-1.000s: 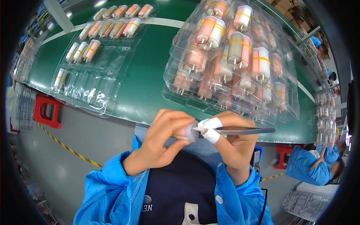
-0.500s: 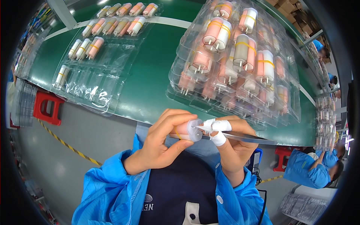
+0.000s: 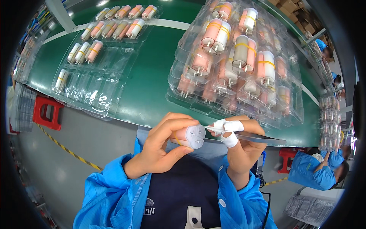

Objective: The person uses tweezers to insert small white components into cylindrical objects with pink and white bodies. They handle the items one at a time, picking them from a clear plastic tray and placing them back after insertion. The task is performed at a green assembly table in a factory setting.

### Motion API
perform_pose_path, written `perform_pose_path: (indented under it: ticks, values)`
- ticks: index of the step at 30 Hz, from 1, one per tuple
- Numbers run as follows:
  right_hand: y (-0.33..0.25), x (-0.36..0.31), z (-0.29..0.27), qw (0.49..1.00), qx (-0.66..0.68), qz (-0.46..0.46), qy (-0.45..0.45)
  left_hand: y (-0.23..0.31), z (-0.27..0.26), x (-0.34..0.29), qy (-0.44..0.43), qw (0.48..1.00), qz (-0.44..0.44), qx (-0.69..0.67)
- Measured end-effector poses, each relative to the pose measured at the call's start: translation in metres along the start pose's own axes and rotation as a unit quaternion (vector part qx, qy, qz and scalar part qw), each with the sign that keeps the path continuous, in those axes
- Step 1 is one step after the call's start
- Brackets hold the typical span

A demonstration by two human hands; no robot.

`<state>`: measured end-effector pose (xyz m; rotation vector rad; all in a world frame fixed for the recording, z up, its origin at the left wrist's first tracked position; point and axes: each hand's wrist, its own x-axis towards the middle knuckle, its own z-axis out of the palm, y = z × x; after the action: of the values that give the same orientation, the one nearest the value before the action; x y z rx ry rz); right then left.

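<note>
right now the left hand (image 3: 162, 147) is wrapped around a small bundle of tubes (image 3: 180, 136), thumb below and fingers over the top, with the bundle lying sideways just in front of the person's chest. its pink side shows between the fingers, along with a yellow band (image 3: 176, 136), and a pale see-through cap (image 3: 195, 137) on its end faces the right hand (image 3: 246, 147). that hand grips a pair of metal tweezers (image 3: 263, 139), pinched between the thumb and fingers, which have white tape (image 3: 233, 126) wound around them. the tweezer tips point left at the upper edge of the cap, very close to it; whether they touch i cannot tell. both hands are near the front edge of a green table (image 3: 152, 76). on its left part lies a clear plastic tray (image 3: 95, 82) with banded bundles, three of them side by side in one row and a single one in the front row. on its right part rises a stack of clear trays (image 3: 176, 76) with more pink, white and grey bundles. a red stool (image 3: 38, 114) stands on the floor at the left, and a co-worker in blue (image 3: 310, 168) is off to the right.
</note>
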<state>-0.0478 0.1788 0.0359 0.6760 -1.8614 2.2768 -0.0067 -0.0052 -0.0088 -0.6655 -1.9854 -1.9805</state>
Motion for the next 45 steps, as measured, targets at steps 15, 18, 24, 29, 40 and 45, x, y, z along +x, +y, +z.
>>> perform_pose_path:
  ticks: [15,18,24,29,40,45]
  values:
    - [-0.002,-0.001,0.000,0.998,-0.050,-0.017,-0.036,-0.001,0.003,-0.001,0.014,1.000,-0.003,-0.004]
    - [0.000,-0.002,0.000,0.998,-0.058,-0.017,-0.032,-0.001,0.002,-0.001,0.013,1.000,-0.006,0.002]
    - [0.001,-0.006,0.000,0.999,-0.047,-0.007,-0.010,0.001,0.004,-0.001,0.028,0.999,-0.006,-0.020]
    - [0.001,-0.004,0.000,0.998,-0.054,-0.022,-0.026,0.001,0.007,-0.003,0.044,0.999,-0.005,-0.029]
    - [-0.014,0.010,-0.001,0.976,-0.187,-0.021,-0.113,-0.002,0.001,0.000,0.013,0.988,0.055,0.144]
    - [-0.022,0.026,-0.008,0.966,-0.183,0.055,-0.176,0.003,0.002,0.004,-0.024,0.980,0.075,0.182]
